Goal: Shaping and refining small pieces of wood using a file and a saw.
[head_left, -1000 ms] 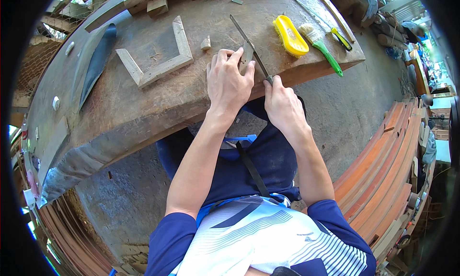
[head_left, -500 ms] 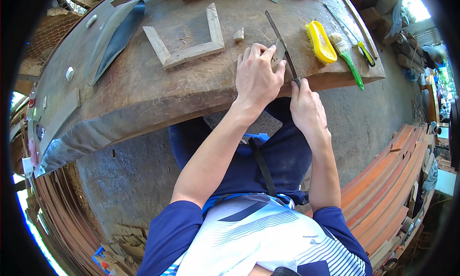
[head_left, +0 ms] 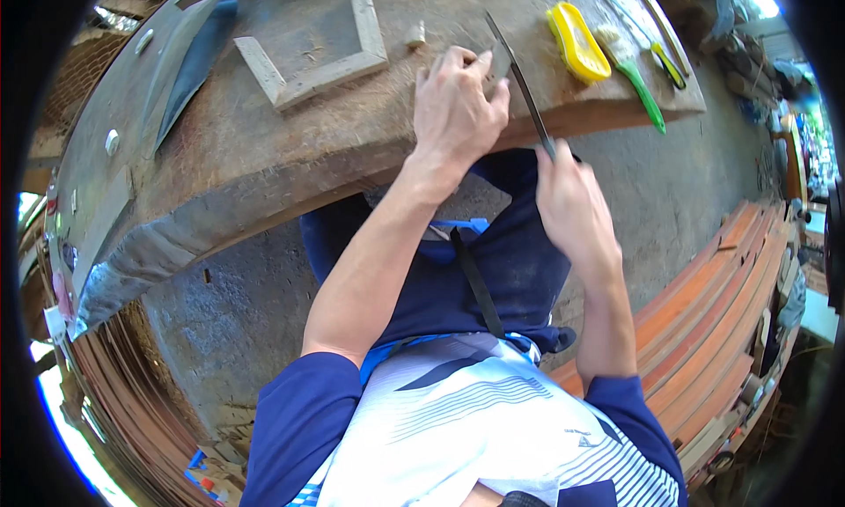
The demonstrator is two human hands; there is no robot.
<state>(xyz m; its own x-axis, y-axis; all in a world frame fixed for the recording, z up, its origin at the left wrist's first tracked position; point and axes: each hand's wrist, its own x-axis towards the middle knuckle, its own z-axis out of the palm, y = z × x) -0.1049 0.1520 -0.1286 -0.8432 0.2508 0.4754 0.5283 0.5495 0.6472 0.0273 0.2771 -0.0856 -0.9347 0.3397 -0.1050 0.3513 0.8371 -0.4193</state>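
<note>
My right hand (head_left: 574,203) is wrapped round the near end of a long, narrow, dark blade (head_left: 525,86). The blade slants away over the bench edge, its tip pointing far and a little left; whether it is a file or a saw cannot be made out. Just left of it, my left hand (head_left: 453,111) is curled at the bench edge, fingers and thumb pressed round a small wooden piece (head_left: 499,64) that lies against the blade. The fingers hide most of this piece. A small wood offcut (head_left: 415,34) lies beyond my left hand.
A three-sided wooden frame (head_left: 330,77) lies left on the workbench (head_left: 255,137). To the right are a yellow brush (head_left: 578,42), a green-handled paintbrush (head_left: 641,93) and a yellow-and-black handled tool (head_left: 669,65). A curved dark sheet (head_left: 198,71) rests far left. Reddish planks (head_left: 695,304) are stacked at lower right.
The view has shifted, so the bench sits higher and farther left. My right hand has drawn the blade back toward me. My left hand keeps its place on the bench edge.
</note>
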